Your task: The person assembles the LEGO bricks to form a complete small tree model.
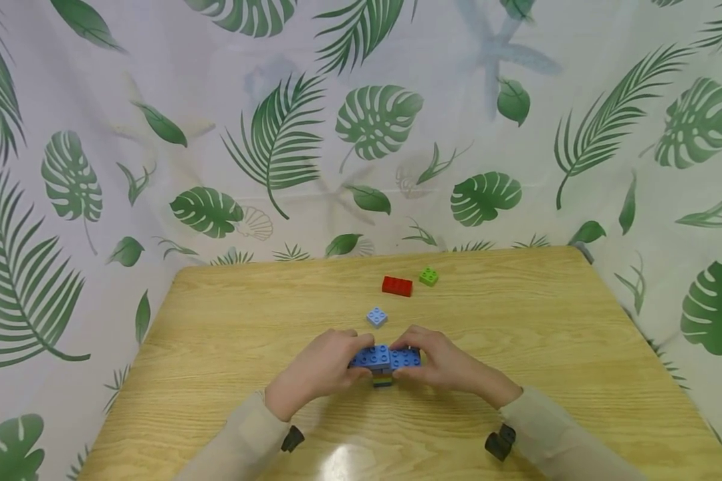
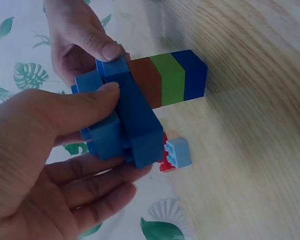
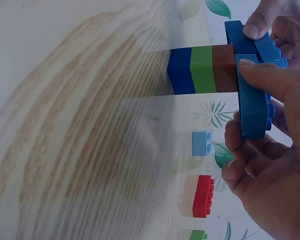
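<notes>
Head view: left hand (image 1: 326, 364) and right hand (image 1: 442, 361) pinch the blue bricks (image 1: 373, 359) between fingers (image 1: 410, 336) and thumbs (light, stiff, smooth plastic, I'd guess), probably best gripped along their flat sides.

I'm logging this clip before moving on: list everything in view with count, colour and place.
loose red brick: 1, red, far side of table
loose green brick: 1, light green, right of the red one
small brick: 1, light blue, just beyond the held bricks
column: 3 bricks; dark blue, green, brown from bottom up; under the blue bricks
blue bricks: at least 3, blue, atop the column
table: 1, wood-toned, below
leaf-print sheet: white and green, around the table
wrist devices: 2, black, one by each wrist
sleeves: 2, pale, forearms
left grip: 1, bare, blue bricks' left end
right grip: 1, bare, their right end
</notes>
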A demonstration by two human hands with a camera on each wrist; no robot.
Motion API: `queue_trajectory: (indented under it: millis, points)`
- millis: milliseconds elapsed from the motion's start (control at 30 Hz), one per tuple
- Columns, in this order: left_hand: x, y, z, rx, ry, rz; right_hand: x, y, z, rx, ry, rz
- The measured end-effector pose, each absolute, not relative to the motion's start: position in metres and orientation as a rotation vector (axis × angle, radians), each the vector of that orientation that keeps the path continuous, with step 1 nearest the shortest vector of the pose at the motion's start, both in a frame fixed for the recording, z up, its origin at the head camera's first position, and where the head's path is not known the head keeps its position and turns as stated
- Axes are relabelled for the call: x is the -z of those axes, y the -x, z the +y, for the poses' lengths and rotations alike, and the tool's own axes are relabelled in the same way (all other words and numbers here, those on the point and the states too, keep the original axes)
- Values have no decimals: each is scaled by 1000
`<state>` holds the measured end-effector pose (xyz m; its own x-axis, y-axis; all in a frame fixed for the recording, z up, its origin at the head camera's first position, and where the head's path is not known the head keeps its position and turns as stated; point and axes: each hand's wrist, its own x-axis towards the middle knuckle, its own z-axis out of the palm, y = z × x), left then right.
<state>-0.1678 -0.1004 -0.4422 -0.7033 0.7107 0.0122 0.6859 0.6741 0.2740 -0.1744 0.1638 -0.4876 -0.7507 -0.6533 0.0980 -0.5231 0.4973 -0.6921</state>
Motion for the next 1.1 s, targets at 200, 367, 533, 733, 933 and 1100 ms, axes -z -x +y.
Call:
queue_trajectory:
  millis: [200,367,533,733,933,1100]
  points:
    - [452,170,-109,-553,-1166,2715,489,174,163,1090,1024,2549]
    - [450,169,-108,-547,-1199,2727,488,175,165,1101,1031,2544]
    - [443,168,-102,-452,-1196,2745,487,175,165,1093,1047,2548]
    - [434,168,-94,-283,-1225,2767,485,175,164,1065,1001,2563]
    - [433,165,-89,-179,-1191,2782,484,176,161,1061,978,2547]
    - [433,161,-84,-12,-1194,2839,487,176,159,1081,958,2554]
